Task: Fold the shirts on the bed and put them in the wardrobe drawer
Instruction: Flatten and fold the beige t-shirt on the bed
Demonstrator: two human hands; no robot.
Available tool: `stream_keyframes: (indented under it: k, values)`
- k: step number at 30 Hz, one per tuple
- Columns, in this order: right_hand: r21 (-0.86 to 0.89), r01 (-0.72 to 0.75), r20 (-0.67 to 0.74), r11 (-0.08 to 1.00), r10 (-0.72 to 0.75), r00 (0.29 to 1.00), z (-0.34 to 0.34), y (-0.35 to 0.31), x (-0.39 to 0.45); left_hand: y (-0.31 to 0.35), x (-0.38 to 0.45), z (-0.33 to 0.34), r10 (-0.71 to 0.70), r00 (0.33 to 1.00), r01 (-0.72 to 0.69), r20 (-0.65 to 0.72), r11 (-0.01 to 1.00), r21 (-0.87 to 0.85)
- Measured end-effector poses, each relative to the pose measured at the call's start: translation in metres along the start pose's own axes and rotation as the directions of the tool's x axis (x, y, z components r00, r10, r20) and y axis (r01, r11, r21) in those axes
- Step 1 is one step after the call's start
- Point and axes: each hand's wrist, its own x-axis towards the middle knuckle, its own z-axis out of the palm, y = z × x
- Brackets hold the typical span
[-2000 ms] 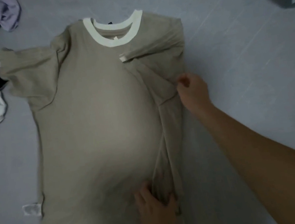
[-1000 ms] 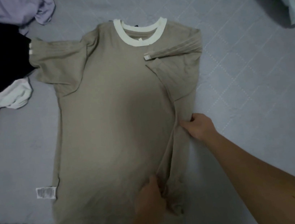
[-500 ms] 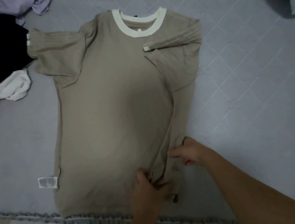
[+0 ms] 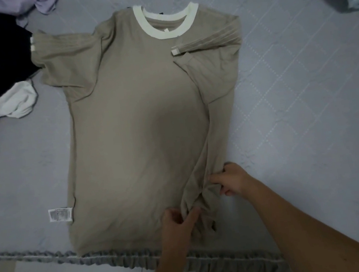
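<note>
Shirt (image 4: 136, 128) hem (bunched) between both hands

Two bare forearms are seen entering from the lower edge of the frame. No sleeve, watch, ring or bracelet can be made out on either. The left hand (image 4: 179, 224) is shown at lower centre, on a narrow forearm seen nearly end-on. The right hand (image 4: 232, 180) is shown slightly higher and to the right, on a long, broad forearm reaching from the lower right corner.
</note>
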Motion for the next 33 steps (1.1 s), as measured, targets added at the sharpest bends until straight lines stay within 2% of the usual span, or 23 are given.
stream_keyframes:
  k: [3, 5, 7, 9, 12, 17, 20, 23, 26, 28, 30, 33]
  values:
    - [-0.057, -0.053, 0.09, 0.997, 0.058, 0.994, -0.001, 0.003, -0.003, -0.003, -0.002, -0.003, -0.056, 0.992, 0.033, 0.113, 0.981, 0.191]
    - [-0.146, -0.091, 0.187, 0.985, 0.118, 0.975, 0.0, 0.008, -0.006, -0.003, -0.001, -0.005, -0.004, 0.993, -0.024, 0.117, 0.971, 0.237]
    - [-0.217, -0.099, 0.256, 0.971, 0.155, 0.954, 0.003, 0.013, -0.009, 0.003, 0.0, -0.009, 0.092, 0.993, -0.108, 0.077, 0.965, 0.238]
    - [-0.251, -0.103, 0.297, 0.963, 0.177, 0.938, 0.008, 0.018, -0.01, 0.008, 0.001, -0.012, 0.143, 0.984, -0.158, 0.105, 0.975, 0.157]
    - [-0.296, -0.11, 0.335, 0.949, 0.211, 0.918, 0.015, 0.025, -0.011, 0.013, 0.0, -0.019, 0.082, 0.973, -0.1, 0.217, 0.992, 0.076]
    - [-0.323, -0.16, 0.346, 0.933, 0.274, 0.897, 0.021, 0.039, -0.02, 0.007, 0.006, -0.032, 0.091, 0.983, -0.11, 0.16, 0.987, 0.115]
    - [-0.335, -0.212, 0.374, 0.918, 0.336, 0.864, 0.022, 0.051, -0.029, 0.011, 0.006, -0.032, 0.094, 0.979, -0.116, 0.182, 0.987, 0.114]
    - [-0.262, -0.272, 0.419, 0.926, 0.364, 0.832, 0.027, 0.057, -0.04, 0.01, 0.003, -0.029, 0.117, 0.966, -0.147, 0.231, 0.982, 0.116]
    - [-0.209, -0.309, 0.454, 0.928, 0.371, 0.81, 0.033, 0.058, -0.056, 0.005, 0.001, -0.027, 0.057, 0.968, -0.038, 0.246, 0.996, -0.083]
    - [-0.193, -0.337, 0.458, 0.922, 0.388, 0.8, 0.038, 0.06, -0.065, 0.003, -0.001, -0.026, 0.005, 0.958, 0.064, 0.285, 0.971, -0.231]
    - [-0.019, -0.416, 0.419, 0.909, 0.385, 0.822, 0.043, 0.062, -0.073, 0.001, -0.002, -0.027, 0.006, 0.937, 0.089, 0.348, 0.963, -0.256]
    - [0.396, -0.488, 0.39, 0.778, 0.338, 0.856, 0.048, 0.067, -0.08, 0.001, -0.006, -0.028, 0.039, 0.877, 0.018, 0.479, 0.993, -0.114]
